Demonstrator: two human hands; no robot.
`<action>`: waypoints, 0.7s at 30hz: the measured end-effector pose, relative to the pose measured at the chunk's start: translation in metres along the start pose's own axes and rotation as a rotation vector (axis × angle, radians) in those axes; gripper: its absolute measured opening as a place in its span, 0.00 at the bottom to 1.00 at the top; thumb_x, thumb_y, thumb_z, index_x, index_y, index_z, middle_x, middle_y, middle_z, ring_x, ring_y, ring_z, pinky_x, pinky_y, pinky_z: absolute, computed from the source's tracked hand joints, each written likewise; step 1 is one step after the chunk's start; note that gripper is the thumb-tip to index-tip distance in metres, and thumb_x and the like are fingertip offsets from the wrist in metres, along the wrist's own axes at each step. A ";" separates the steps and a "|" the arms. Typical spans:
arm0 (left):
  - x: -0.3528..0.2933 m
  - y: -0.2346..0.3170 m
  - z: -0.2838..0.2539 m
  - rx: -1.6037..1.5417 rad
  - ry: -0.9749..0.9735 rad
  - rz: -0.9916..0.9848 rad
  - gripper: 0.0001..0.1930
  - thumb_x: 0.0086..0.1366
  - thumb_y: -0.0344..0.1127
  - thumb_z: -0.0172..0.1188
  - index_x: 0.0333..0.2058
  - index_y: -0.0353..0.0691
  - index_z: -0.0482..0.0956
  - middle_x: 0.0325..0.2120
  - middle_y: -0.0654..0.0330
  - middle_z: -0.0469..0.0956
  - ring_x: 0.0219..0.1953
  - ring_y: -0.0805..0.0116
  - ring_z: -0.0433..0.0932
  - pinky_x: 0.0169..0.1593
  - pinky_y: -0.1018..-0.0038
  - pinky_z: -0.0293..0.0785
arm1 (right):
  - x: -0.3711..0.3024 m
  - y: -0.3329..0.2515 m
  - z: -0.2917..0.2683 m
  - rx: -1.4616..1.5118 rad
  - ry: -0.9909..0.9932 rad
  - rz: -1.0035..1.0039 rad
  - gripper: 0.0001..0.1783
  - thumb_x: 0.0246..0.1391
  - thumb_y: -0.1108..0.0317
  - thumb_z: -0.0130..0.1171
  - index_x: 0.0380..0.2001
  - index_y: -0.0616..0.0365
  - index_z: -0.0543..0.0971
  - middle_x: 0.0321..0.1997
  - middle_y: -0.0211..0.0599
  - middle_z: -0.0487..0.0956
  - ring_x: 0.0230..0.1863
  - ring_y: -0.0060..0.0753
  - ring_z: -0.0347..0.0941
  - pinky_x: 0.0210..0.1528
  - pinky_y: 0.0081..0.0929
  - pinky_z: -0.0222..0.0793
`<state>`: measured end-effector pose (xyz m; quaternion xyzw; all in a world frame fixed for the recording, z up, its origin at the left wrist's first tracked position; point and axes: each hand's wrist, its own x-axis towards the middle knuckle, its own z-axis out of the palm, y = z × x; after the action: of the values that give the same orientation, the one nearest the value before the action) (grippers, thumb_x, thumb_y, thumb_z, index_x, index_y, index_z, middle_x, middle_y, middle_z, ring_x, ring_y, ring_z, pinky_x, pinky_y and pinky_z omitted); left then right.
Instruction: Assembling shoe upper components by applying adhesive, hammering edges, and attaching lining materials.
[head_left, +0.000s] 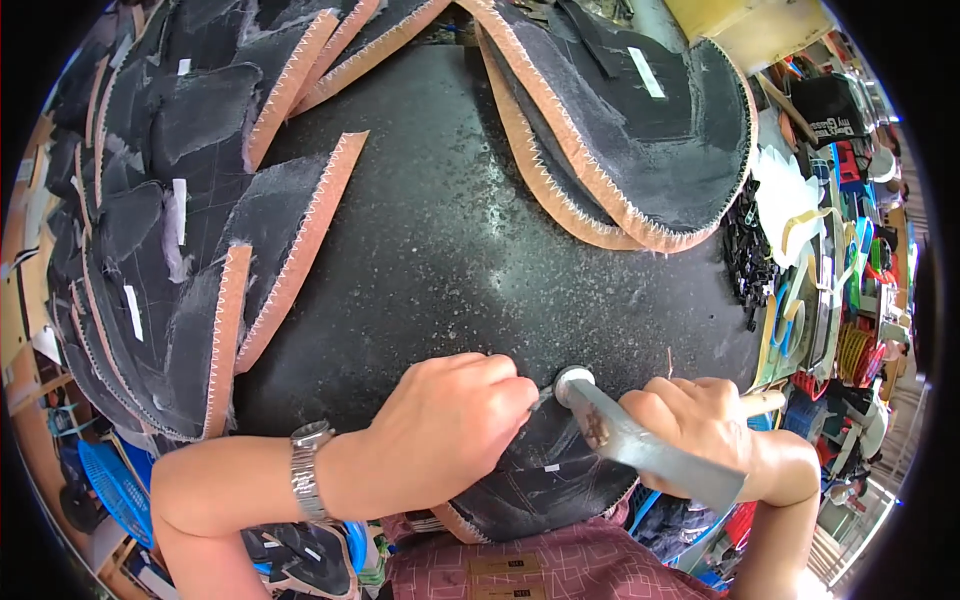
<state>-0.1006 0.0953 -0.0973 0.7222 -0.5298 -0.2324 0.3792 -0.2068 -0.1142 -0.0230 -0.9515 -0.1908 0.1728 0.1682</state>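
Observation:
My right hand (690, 425) is closed round the handle of a hammer (665, 455). The hammer's grey metal head slants across in front of my fingers, its round face at the upper left, and a bit of pale handle sticks out at the right. My left hand (450, 425), with a metal-banded watch (306, 470) on its wrist, is closed just left of the hammer face. Its fingertips pinch something small that I cannot make out. Beneath both hands lies a black fabric piece (545, 495) with a tan stitched edge, partly hidden, hanging over the board's near edge.
A worn black board (430, 230) spans the middle. Stacked black pieces with tan zigzag-stitched edges (150, 240) lie left, and more (650, 150) lie at the far right. Black clips or strips (748, 250) pile along the right edge. A blue basket (110, 485) stands at lower left.

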 end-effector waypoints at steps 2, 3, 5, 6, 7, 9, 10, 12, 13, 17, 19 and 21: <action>0.004 -0.003 0.003 0.018 0.066 0.098 0.07 0.47 0.28 0.59 0.28 0.36 0.75 0.20 0.63 0.66 0.21 0.69 0.68 0.24 0.73 0.69 | 0.000 0.006 0.002 0.192 0.104 0.041 0.15 0.37 0.69 0.60 0.31 0.59 0.71 0.20 0.31 0.66 0.16 0.31 0.71 0.16 0.30 0.65; 0.008 -0.002 0.002 0.027 0.068 0.077 0.07 0.47 0.28 0.59 0.28 0.36 0.75 0.20 0.63 0.66 0.21 0.69 0.68 0.24 0.73 0.69 | -0.003 0.004 -0.002 0.069 0.071 0.098 0.16 0.36 0.70 0.61 0.33 0.56 0.72 0.20 0.31 0.67 0.18 0.33 0.71 0.19 0.31 0.66; 0.023 0.002 -0.004 0.363 0.052 0.338 0.06 0.49 0.27 0.60 0.28 0.36 0.75 0.21 0.60 0.71 0.24 0.64 0.73 0.25 0.70 0.71 | -0.004 0.004 -0.006 0.066 0.144 0.169 0.15 0.36 0.70 0.61 0.33 0.54 0.73 0.20 0.30 0.67 0.19 0.33 0.72 0.19 0.32 0.66; 0.027 -0.001 -0.002 0.368 0.028 0.360 0.06 0.49 0.28 0.61 0.28 0.35 0.75 0.22 0.59 0.71 0.25 0.64 0.74 0.27 0.71 0.72 | -0.002 -0.002 -0.010 -0.123 0.113 0.163 0.16 0.36 0.71 0.60 0.33 0.53 0.73 0.20 0.30 0.66 0.20 0.33 0.72 0.18 0.31 0.65; 0.027 -0.006 0.000 0.367 0.033 0.366 0.06 0.49 0.28 0.61 0.28 0.35 0.75 0.22 0.59 0.71 0.25 0.64 0.74 0.27 0.71 0.72 | -0.004 -0.001 -0.008 -0.130 0.112 0.167 0.16 0.36 0.71 0.60 0.33 0.53 0.73 0.20 0.30 0.66 0.20 0.33 0.72 0.18 0.31 0.65; 0.030 -0.014 0.001 0.043 0.043 0.250 0.07 0.47 0.29 0.59 0.28 0.34 0.75 0.23 0.61 0.69 0.24 0.68 0.71 0.26 0.76 0.71 | -0.015 -0.001 -0.004 0.007 0.124 0.192 0.15 0.39 0.70 0.60 0.34 0.52 0.72 0.20 0.29 0.66 0.20 0.32 0.72 0.17 0.30 0.64; 0.032 -0.017 -0.001 0.009 0.008 0.275 0.09 0.46 0.30 0.57 0.29 0.33 0.76 0.24 0.62 0.70 0.25 0.69 0.71 0.27 0.78 0.70 | -0.018 0.000 -0.010 -0.023 0.065 0.200 0.15 0.40 0.69 0.60 0.35 0.52 0.71 0.20 0.31 0.66 0.20 0.34 0.72 0.17 0.32 0.65; 0.022 -0.014 -0.004 0.197 -0.011 0.341 0.07 0.47 0.30 0.56 0.26 0.34 0.75 0.23 0.62 0.68 0.26 0.69 0.70 0.27 0.77 0.69 | -0.005 0.017 -0.010 0.074 0.054 0.132 0.16 0.40 0.69 0.60 0.36 0.53 0.71 0.20 0.32 0.67 0.20 0.35 0.72 0.17 0.32 0.65; 0.017 -0.011 -0.004 0.372 -0.022 0.419 0.05 0.47 0.30 0.54 0.23 0.36 0.73 0.22 0.62 0.67 0.28 0.68 0.69 0.28 0.77 0.67 | 0.003 0.025 -0.010 0.157 0.032 0.071 0.17 0.39 0.69 0.61 0.36 0.54 0.70 0.21 0.33 0.67 0.19 0.35 0.72 0.17 0.33 0.65; 0.020 -0.001 0.001 0.621 0.000 0.607 0.09 0.47 0.30 0.55 0.26 0.31 0.77 0.24 0.59 0.72 0.26 0.67 0.69 0.28 0.78 0.65 | -0.002 0.016 -0.012 0.069 -0.088 0.081 0.19 0.39 0.66 0.60 0.36 0.57 0.68 0.23 0.34 0.68 0.21 0.38 0.73 0.18 0.33 0.68; 0.023 0.002 0.001 0.704 -0.049 0.660 0.10 0.48 0.30 0.55 0.27 0.29 0.78 0.24 0.57 0.73 0.27 0.66 0.69 0.28 0.77 0.64 | -0.003 0.015 -0.007 0.133 0.072 0.156 0.13 0.35 0.71 0.61 0.30 0.54 0.74 0.20 0.33 0.68 0.16 0.36 0.69 0.18 0.31 0.63; 0.021 0.003 0.001 1.018 -0.037 0.799 0.11 0.47 0.30 0.56 0.28 0.28 0.78 0.22 0.57 0.72 0.25 0.66 0.68 0.27 0.76 0.63 | 0.006 0.018 -0.016 0.130 0.073 0.113 0.17 0.34 0.70 0.62 0.33 0.55 0.73 0.19 0.33 0.68 0.15 0.35 0.68 0.17 0.30 0.62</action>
<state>-0.0955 0.0745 -0.0940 0.5548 -0.8081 0.1945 0.0373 -0.1896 -0.1316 -0.0175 -0.9535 -0.1190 0.1591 0.2265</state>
